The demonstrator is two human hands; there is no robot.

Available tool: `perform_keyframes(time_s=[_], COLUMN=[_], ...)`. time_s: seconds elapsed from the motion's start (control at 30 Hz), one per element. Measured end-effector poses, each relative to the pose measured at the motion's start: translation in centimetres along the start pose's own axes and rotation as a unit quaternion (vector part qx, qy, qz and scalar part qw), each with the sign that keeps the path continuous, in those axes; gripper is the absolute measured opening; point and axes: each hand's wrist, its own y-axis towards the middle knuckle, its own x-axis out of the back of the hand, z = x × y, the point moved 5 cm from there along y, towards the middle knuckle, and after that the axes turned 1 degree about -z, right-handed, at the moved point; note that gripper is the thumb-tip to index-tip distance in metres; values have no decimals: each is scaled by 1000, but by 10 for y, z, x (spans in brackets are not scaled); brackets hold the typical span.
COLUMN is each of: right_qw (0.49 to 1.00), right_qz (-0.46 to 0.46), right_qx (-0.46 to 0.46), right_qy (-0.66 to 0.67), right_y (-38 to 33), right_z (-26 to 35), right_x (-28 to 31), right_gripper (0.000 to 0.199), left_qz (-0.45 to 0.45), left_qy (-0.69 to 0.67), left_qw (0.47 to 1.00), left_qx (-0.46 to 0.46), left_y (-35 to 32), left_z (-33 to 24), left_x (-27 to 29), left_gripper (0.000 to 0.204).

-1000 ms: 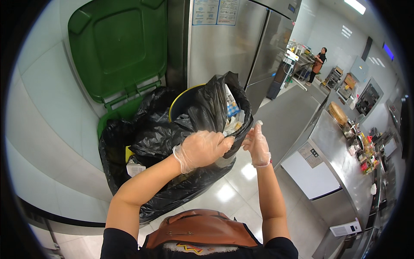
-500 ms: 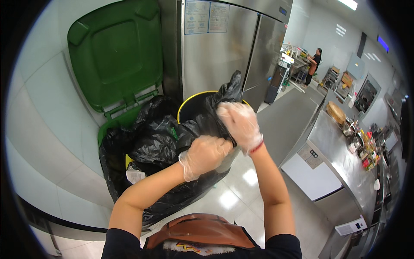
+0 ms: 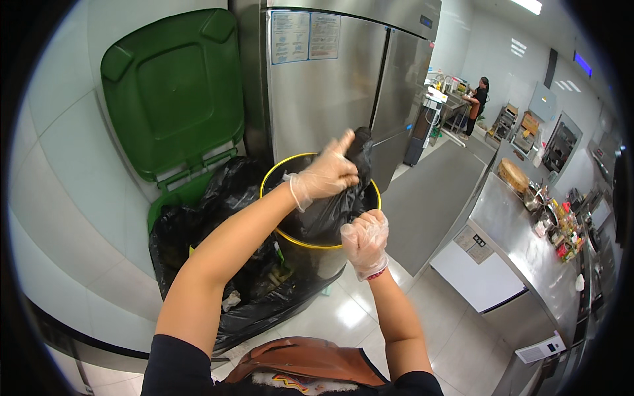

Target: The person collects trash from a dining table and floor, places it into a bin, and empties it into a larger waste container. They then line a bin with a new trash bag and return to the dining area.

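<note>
A round bin with a yellow rim [image 3: 269, 177] stands in front of me, partly over the large bin. Inside it is a black garbage bag [image 3: 323, 221], whose gathered end sticks up past the far rim. My left hand [image 3: 327, 173], in a clear plastic glove, is against the bag near that end. Its fingers are spread and slightly blurred. At the near right of the rim, my gloved right hand [image 3: 366, 239] is closed in a fist on the bag's edge; what lies inside the fist is mostly hidden.
Left of the round bin, a green wheeled bin with its lid [image 3: 175, 92] raised is lined with black plastic [image 3: 231, 181] and holds refuse. A steel refrigerator [image 3: 323, 99] stands behind. At right is a steel counter [image 3: 505, 228]; a person [image 3: 477, 105] works far off.
The round bin's opening has turned upward, with the bag now down inside it. My left hand has moved up and forward, fingers spread; my right hand has come down to the near rim.
</note>
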Motion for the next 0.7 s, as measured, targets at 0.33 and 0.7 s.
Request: perform_keyframes(time_s=[0.33,0.7], right_qw=[996,985], right_qz=[-51,44], right_qx=[15,88], right_qy=[-71,-144], right_y=[-12,27], right_z=[-9,-6], right_x=[26,31], right_gripper=[13,14], left_qz=[-163,-374], left_qy=[-324,24], left_qw=[896,899], left_qx=[256,226], left_y=[18,51], left_z=[26,-19], left_x=[55,247], left_gripper=[18,28])
